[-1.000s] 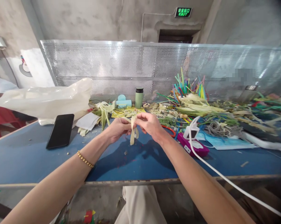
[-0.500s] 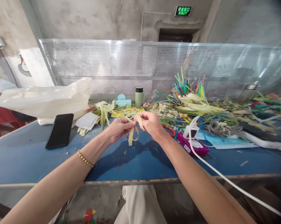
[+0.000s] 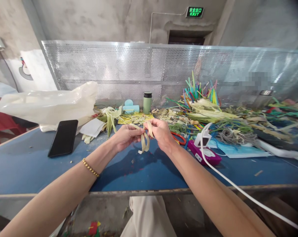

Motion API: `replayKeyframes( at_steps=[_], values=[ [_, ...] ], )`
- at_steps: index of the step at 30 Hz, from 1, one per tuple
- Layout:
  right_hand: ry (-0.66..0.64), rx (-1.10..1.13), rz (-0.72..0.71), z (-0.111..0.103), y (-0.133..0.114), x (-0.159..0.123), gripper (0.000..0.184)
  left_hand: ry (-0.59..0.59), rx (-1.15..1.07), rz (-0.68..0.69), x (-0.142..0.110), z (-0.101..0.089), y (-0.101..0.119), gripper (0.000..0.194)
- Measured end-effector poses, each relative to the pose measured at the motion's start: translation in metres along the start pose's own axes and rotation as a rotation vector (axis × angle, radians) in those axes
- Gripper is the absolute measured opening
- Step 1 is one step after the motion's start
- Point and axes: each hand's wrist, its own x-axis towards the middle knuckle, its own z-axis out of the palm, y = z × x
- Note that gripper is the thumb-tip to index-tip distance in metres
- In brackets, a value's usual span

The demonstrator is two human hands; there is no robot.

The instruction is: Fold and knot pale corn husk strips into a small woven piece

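Above the blue table (image 3: 114, 179), a pale yellow-green flat strip (image 3: 146, 144), perhaps corn husk, runs between my hands. My left hand (image 3: 125, 136) pinches it between thumb and fingers. Close beside it, my right hand (image 3: 160, 131) also grips the strip, and one loop of it curls over those fingers. A loose looped end hangs below the fingertips. Where the strip crosses between the fingertips is partly hidden. Behind my hands lie dried husks (image 3: 111, 118) and scraps. A green bottle (image 3: 147, 103) stands farther back.
A black phone (image 3: 63, 138) lies at left, near a big plastic bag (image 3: 65, 103). On the right are a purple power block (image 3: 207, 154) with a white cable (image 3: 238, 185), a blue mask (image 3: 243, 150) and piled cords. A perforated metal screen (image 3: 129, 65) rises behind the table.
The strip's hanging end has swung slightly right and its loop has changed shape. Both hands keep their hold, with only a slight shift of the right fingers.
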Motion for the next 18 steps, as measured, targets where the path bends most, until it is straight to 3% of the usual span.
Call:
replayKeyframes(
  at_steps=[8, 14, 18],
  values=[
    [-0.010, -0.007, 0.027, -0.004, 0.002, 0.003, 0.021, -0.023, -0.012, -0.007, 0.000, -0.003, -0.002, 0.026],
    [0.002, -0.147, -0.038, -0.010, 0.004, 0.011, 0.021, 0.022, -0.039, -0.071, 0.001, -0.009, -0.003, 0.026],
    [-0.024, -0.197, 0.024, -0.014, 0.002, 0.010, 0.016, 0.086, -0.059, -0.046, 0.004, -0.012, -0.003, 0.024]
  ],
)
